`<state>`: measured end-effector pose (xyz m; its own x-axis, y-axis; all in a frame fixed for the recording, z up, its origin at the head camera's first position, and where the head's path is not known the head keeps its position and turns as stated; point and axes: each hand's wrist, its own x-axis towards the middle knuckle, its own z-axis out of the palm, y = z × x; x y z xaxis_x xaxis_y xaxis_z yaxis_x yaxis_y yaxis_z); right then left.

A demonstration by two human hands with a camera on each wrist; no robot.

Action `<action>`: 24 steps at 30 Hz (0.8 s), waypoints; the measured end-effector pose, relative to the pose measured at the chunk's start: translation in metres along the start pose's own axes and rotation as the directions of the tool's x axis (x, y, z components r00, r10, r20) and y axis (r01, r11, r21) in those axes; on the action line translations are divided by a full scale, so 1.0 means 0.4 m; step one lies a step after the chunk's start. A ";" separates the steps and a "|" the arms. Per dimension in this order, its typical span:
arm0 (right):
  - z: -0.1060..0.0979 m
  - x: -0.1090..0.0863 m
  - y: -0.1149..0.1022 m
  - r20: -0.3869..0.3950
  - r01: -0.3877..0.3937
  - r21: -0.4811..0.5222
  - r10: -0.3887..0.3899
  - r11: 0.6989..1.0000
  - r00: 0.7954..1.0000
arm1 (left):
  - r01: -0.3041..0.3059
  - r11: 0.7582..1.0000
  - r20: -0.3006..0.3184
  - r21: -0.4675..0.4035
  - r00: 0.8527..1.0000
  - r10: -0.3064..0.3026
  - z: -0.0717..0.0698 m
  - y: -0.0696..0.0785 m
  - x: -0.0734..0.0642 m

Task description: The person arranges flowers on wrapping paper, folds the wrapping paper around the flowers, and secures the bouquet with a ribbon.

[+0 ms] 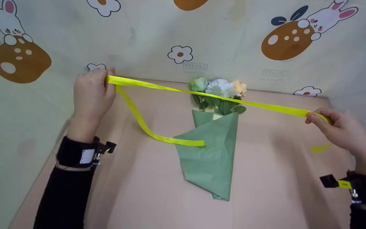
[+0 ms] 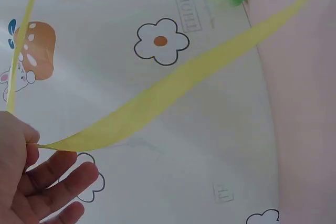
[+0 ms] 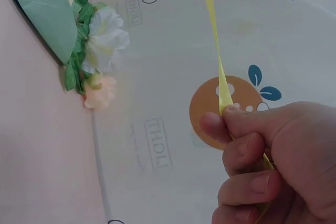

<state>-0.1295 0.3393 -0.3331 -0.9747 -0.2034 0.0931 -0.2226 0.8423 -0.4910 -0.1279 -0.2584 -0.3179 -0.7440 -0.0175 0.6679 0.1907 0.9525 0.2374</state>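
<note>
A yellow ribbon stretches between both hands, with a twist along its length. My left hand pinches it at the left, and a loose tail hangs from there down to the green wrapping paper. At the right, my right hand pinches the ribbon between thumb and forefinger; a short end shows below that hand. Behind the taut span lies a bouquet with a white flower, a light green flower and a peach flower, its stems hidden inside the folded paper.
The bouquet lies on a pale pink tabletop. A cream cloth printed with rabbits, brown fruit and flowers rises behind and at the sides. A black strap with a small camera sits on each wrist.
</note>
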 end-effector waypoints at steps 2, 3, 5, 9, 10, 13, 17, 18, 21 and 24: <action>0.013 0.002 0.009 0.012 -0.030 -0.039 0.030 0.999 0.999 | 0.034 0.999 0.088 0.031 0.995 -0.036 0.019 -0.005 -0.011; 0.021 0.004 0.016 0.027 -0.049 -0.057 0.051 0.997 0.998 | 0.046 0.998 0.157 0.042 0.986 -0.052 0.032 -0.008 -0.020; 0.043 0.008 0.033 0.070 -0.074 -0.086 0.080 0.994 0.994 | 0.034 0.999 0.306 0.043 0.951 -0.046 0.066 -0.016 -0.047; 0.104 0.017 0.082 0.187 -0.089 -0.144 0.116 0.986 0.975 | 0.035 0.999 0.625 -0.007 0.780 -0.023 0.142 -0.026 -0.118; 0.120 0.018 0.092 0.220 -0.096 -0.159 0.130 0.983 0.967 | 0.035 0.999 0.691 -0.015 0.723 -0.015 0.157 -0.025 -0.135; 0.163 0.022 0.107 0.323 -0.138 -0.220 0.206 0.966 0.924 | 0.043 0.999 0.830 0.019 0.556 -0.039 0.184 -0.010 -0.170; 0.208 0.029 0.086 0.313 -0.118 -0.279 0.206 0.953 0.927 | 0.010 1.000 0.855 0.028 0.517 -0.029 0.208 0.027 -0.178; 0.219 0.032 0.076 0.284 -0.090 -0.292 0.177 0.952 0.942 | 0.002 1.000 0.837 0.011 0.547 -0.010 0.217 0.039 -0.177; 0.257 0.047 0.040 0.218 0.012 -0.294 0.055 0.956 0.974 | -0.047 0.997 0.778 -0.068 0.623 0.082 0.248 0.077 -0.174; 0.306 0.062 0.006 0.218 0.129 -0.245 -0.075 0.961 0.973 | -0.112 0.985 0.764 -0.134 0.621 0.175 0.282 0.111 -0.177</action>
<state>-0.1516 0.2752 -0.4380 -0.9273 -0.3694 -0.0612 -0.3445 0.9057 -0.2472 -0.1389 -0.1805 -0.4341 -0.9181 0.3877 -0.0825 0.3569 0.8991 0.2536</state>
